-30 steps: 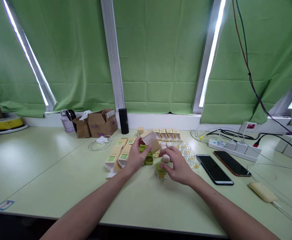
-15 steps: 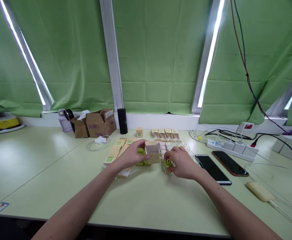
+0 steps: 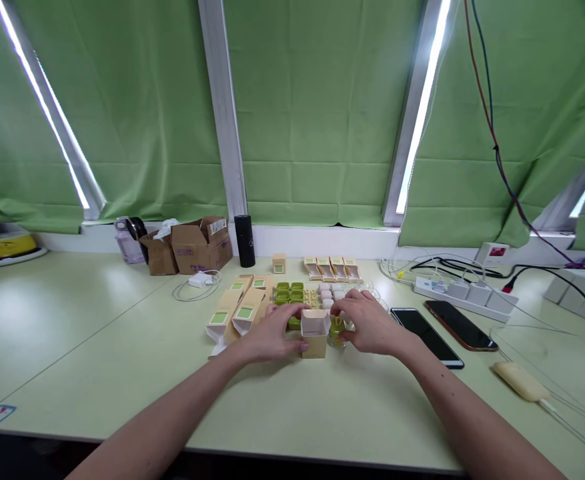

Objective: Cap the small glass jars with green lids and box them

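Note:
My left hand (image 3: 278,333) is closed on the left side of a small open cardboard box (image 3: 314,345), which stands upright with its white inside showing at the top. Just right of it, my right hand (image 3: 372,323) grips a small clear jar with green and yellow in it (image 3: 337,331). Behind the hands are rows of green square containers (image 3: 289,287), small yellow pieces (image 3: 311,297) and pale pink-white caps (image 3: 325,293). Flattened cartons with green labels (image 3: 245,312) lie left of my left hand.
Open carton trays (image 3: 332,269) and one closed small box (image 3: 279,264) sit farther back. A black bottle (image 3: 245,241) and brown cardboard boxes (image 3: 202,248) line the wall. To the right are two phones (image 3: 427,337), a power strip (image 3: 465,297), a cream-coloured device (image 3: 521,383) and cables.
My left hand has brought the cardboard box down and nearer, uncovering the green containers and yellow pieces. My right hand stays beside it with the jar, moved only slightly.

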Action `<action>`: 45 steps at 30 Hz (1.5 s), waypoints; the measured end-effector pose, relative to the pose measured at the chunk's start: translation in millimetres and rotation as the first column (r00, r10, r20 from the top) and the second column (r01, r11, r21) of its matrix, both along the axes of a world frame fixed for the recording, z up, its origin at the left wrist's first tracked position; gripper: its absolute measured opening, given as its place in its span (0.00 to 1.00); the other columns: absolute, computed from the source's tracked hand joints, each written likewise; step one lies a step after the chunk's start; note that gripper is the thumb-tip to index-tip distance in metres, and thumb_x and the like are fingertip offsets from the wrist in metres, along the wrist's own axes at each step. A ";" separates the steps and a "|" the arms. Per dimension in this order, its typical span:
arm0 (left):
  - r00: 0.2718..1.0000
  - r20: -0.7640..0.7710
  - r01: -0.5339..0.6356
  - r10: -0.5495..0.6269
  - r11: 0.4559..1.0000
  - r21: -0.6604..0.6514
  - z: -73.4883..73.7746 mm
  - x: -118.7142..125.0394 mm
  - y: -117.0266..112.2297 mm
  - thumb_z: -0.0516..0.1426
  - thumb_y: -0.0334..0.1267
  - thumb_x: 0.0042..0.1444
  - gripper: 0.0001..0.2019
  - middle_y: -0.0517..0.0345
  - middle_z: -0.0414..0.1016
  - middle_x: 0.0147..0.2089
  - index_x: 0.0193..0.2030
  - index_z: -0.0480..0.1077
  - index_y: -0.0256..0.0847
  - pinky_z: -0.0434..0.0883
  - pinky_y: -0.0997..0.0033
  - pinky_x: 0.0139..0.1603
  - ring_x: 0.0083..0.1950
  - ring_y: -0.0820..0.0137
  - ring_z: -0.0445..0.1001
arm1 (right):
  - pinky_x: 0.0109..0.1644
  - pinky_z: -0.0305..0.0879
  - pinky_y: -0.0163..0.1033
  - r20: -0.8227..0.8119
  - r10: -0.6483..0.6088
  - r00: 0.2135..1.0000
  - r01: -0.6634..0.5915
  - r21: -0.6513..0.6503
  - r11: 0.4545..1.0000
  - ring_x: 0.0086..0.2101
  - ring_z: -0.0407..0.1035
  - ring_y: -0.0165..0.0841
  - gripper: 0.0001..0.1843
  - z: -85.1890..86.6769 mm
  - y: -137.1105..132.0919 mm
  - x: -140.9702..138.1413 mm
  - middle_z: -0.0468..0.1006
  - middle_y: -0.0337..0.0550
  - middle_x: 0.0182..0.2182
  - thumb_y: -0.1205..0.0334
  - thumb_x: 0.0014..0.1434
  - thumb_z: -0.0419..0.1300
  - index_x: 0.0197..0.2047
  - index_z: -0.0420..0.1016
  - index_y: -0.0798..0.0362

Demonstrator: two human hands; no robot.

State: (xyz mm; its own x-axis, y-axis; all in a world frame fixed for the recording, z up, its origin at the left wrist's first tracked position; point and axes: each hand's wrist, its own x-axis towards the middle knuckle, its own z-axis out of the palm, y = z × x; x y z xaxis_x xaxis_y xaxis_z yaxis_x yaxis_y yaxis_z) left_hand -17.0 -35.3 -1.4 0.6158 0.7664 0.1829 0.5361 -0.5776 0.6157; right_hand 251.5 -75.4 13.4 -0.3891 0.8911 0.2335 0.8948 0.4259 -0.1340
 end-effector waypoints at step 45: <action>0.855 0.518 0.084 0.030 0.977 -0.194 -20.3 5.1 12.6 0.58 0.25 0.47 0.39 0.45 0.79 0.55 0.70 0.70 0.37 0.71 0.57 0.57 0.53 0.60 0.74 | 0.52 0.60 0.48 0.066 0.021 0.998 -0.022 0.013 1.000 0.49 0.72 0.48 0.17 -6.0 4.5 1.3 0.84 0.48 0.40 0.61 0.53 0.73 0.47 0.79 0.49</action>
State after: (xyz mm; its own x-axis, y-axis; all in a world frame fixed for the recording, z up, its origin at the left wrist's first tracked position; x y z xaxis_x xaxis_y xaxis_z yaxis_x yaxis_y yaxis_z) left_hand -11.9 -22.7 -21.7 0.4970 0.8055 0.3227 0.0945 -0.4199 0.9027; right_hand 252.8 -70.9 7.4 -0.4231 0.8794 0.2184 0.8922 0.4464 -0.0690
